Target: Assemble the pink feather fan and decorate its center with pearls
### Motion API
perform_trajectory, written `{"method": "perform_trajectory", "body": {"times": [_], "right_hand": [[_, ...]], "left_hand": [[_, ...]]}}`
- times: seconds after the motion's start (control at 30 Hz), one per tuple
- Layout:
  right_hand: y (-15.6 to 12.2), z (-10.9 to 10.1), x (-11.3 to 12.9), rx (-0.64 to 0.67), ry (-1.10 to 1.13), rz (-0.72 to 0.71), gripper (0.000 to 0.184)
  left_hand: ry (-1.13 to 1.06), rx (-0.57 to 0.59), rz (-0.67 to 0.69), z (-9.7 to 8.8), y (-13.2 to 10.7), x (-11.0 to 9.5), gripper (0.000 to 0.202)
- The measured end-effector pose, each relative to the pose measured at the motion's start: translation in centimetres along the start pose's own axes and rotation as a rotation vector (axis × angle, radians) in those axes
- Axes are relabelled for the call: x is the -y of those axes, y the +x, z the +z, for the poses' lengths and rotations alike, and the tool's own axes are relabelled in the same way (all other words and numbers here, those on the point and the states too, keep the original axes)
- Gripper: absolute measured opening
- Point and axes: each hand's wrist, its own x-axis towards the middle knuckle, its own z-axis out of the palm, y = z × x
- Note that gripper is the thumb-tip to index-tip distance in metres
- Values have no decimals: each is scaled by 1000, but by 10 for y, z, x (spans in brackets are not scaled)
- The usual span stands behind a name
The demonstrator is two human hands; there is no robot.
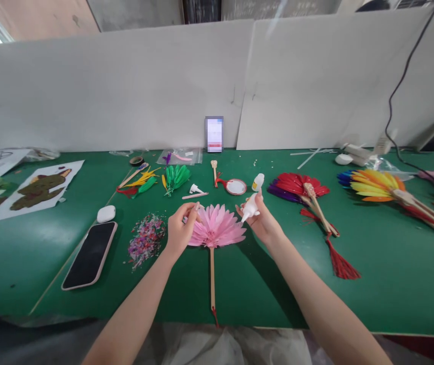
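Observation:
A pink feather fan [217, 225] with a wooden handle [212, 279] lies in front of me, feathers pointing away. My left hand [182, 228] is over the fan's left edge, thumb and fingers pinched together. Whether it grips a feather or something tiny I cannot make out. In my right hand [264, 220] is a white glue bottle [250, 207], tipped so its nozzle points down and left above the fan's right feathers. Just behind it stands a small white bottle with a yellow label [257, 182]. Left of the fan is a heap of colourful sequins [147, 239].
At left lie a phone [90, 256] and a white case [106, 214]. Green feathers [176, 177], a small round mirror-like disc [236, 187] and an upright phone [214, 134] are behind. A red feather fan [300, 185] and a multicoloured fan [376, 185] lie right.

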Motion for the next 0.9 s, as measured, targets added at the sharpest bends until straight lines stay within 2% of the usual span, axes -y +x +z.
{"method": "perform_trajectory", "body": {"times": [0.43, 0.7, 0.9], "right_hand": [[7, -4, 12, -120, 65, -17, 34], [4, -3, 16, -20, 43, 75, 47], [5, -4, 16, 1, 63, 27, 37]], "left_hand": [[82, -25, -23, -3, 2, -2, 28], [115, -19, -18, -3, 3, -2, 30], [124, -37, -19, -4, 4, 1, 29]]}}
